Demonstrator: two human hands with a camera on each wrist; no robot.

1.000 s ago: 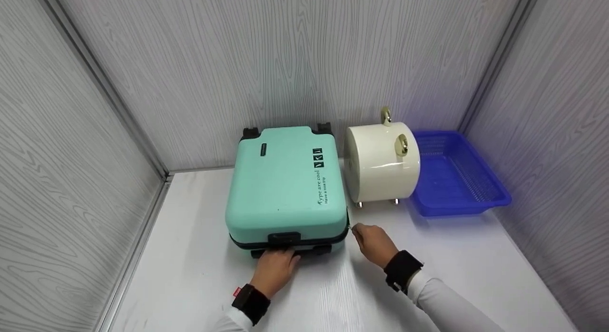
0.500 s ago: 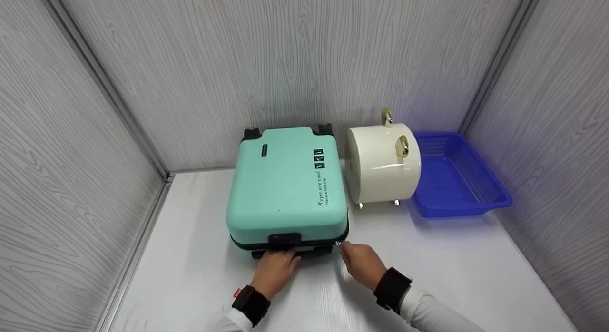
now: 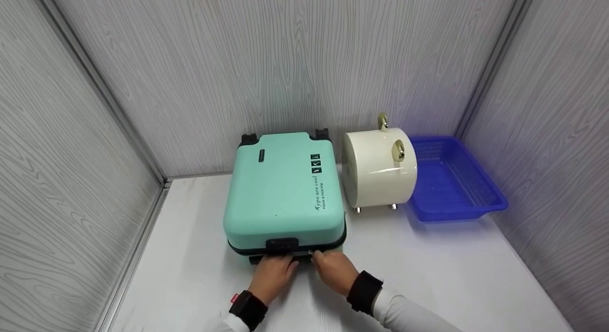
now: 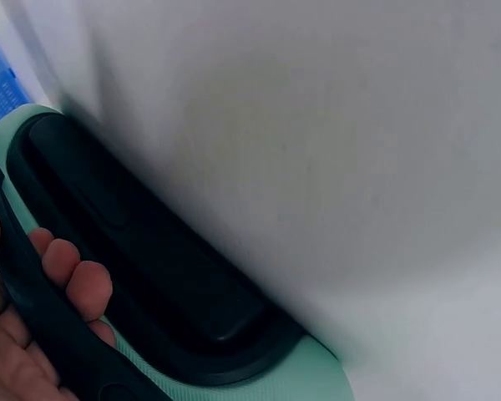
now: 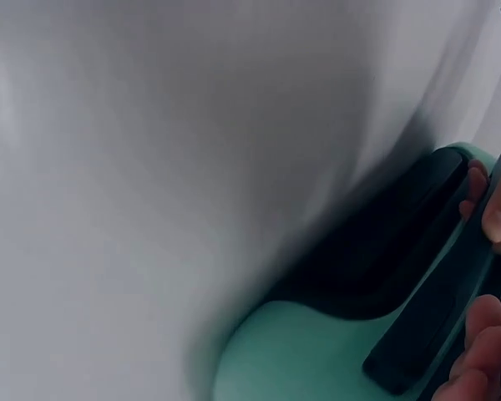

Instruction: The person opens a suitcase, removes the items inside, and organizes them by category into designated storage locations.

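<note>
Both hands' fingers [image 3: 290,261] hide the suitcase [image 3: 284,194] handle and zipper pull.

Cream cylindrical case [image 3: 379,168], on its side, small metal feet toward the tabletop [image 3: 428,265], two gold ring fittings. Blue plastic basket [image 3: 456,182], just beside it, against the grey wood-grain wall panels [image 3: 285,61].

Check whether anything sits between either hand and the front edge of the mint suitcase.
Nothing visible does. The left hand already grips the black handle on the suitcase, and the right hand pinches the zipper pull at the front seam.
</note>
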